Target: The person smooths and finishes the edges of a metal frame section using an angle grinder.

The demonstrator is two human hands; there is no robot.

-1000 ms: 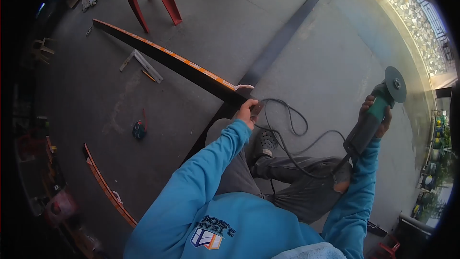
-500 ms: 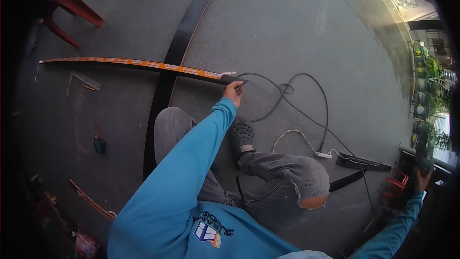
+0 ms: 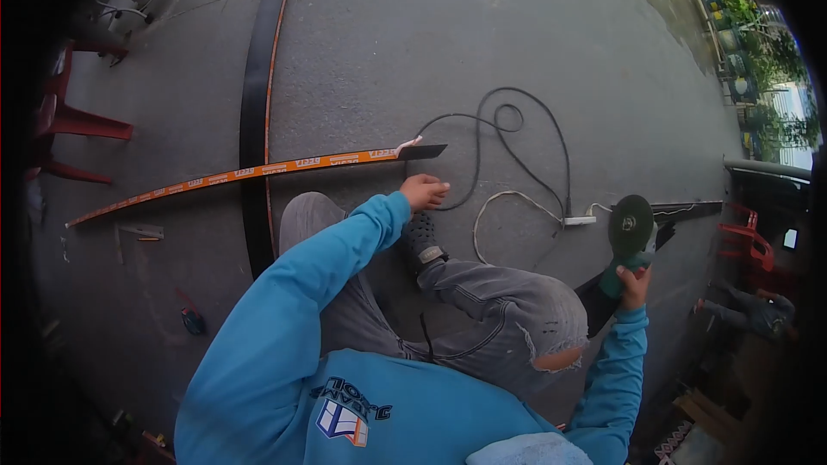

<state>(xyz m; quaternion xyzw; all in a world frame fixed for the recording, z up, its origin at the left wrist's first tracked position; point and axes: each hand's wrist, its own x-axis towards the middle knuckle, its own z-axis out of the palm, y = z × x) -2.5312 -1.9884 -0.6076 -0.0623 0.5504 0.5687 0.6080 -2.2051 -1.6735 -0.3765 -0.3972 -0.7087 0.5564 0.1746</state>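
Note:
My right hand (image 3: 635,286) is wrapped round the green body of an angle grinder (image 3: 631,228), its round disc facing up toward me. Loosely curled and holding nothing visible, my left hand (image 3: 425,193) is just below the near end of a long bar. That bar (image 3: 301,163) is black with an orange printed strip along it, and its bare black tip points right. A whitish piece of peeled strip sticks up near the tip. The bar crosses over a second long black bar (image 3: 256,103) lying on the floor.
A dark cable (image 3: 564,146) loops over the floor to a white power strip (image 3: 580,220). At left lie a metal square (image 3: 138,231) and a tape measure (image 3: 192,320). Red plastic chairs (image 3: 82,120) stand far left, another red chair (image 3: 749,237) right. A person (image 3: 762,310) is at far right.
My left hand has let go of the bar's end and dropped below it. My right hand has brought the grinder in from the far right. The view has shifted.

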